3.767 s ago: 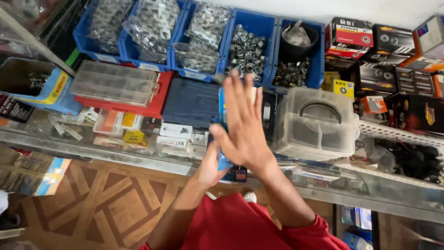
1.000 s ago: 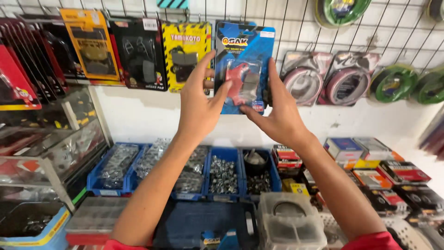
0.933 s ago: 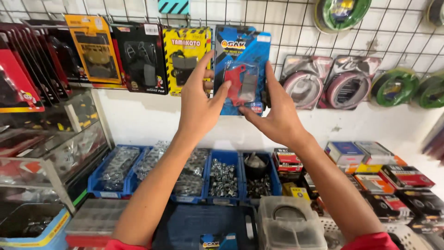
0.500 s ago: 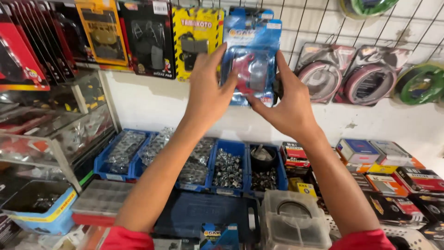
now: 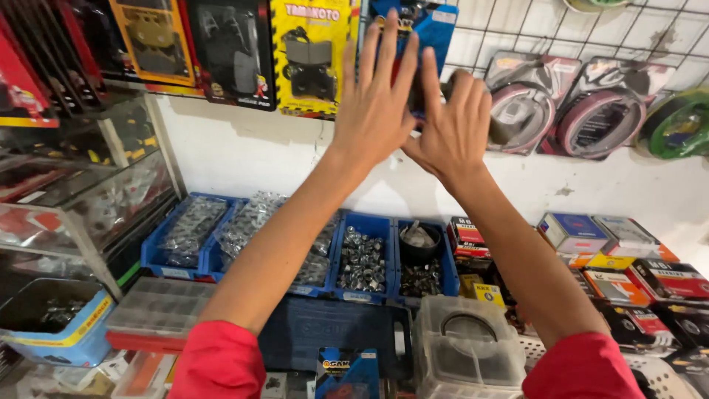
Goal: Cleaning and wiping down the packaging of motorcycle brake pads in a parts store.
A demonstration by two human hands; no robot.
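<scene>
Item: one blue card-backed blister pack (image 5: pixel 436 29), hanging high on the white wire wall grid (image 5: pixel 517 29), far centre. My two hands cover most of it; only its top right part shows.

My left hand (image 5: pixel 373 103): fingers spread and straight, palm laid flat toward the pack, gripping nothing. My right hand (image 5: pixel 454 125): fingers likewise spread, touching the left hand at the thumb side, also laid over the pack. Whether either palm actually presses the pack I cannot tell. Both sleeves are red, two in count.

Left of the pack on the grid, in order outward: one yellow blister pack with dark brake pads (image 5: pixel 310 55), one black pack (image 5: pixel 229 52), one orange pack (image 5: pixel 151 41), then a row of red packs (image 5: pixel 29 81), number unclear.

Right of the pack: two clear packs holding pinkish curved shoes (image 5: pixel 561 107), then one green ring-shaped pack (image 5: pixel 676 125).

Below, on the counter: four blue plastic bins (image 5: pixel 362 258) of bagged and loose metal hardware, side by side. Right of them, stacked small cardboard boxes (image 5: pixel 628 266), too many to count surely.

Near edge: one dark blue plastic case (image 5: pixel 332 336), one clear lidded plastic tub (image 5: pixel 469 351), one clear compartment box on a red base (image 5: pixel 159 310).

Far left: one glass display cabinet (image 5: pixel 81 192).
</scene>
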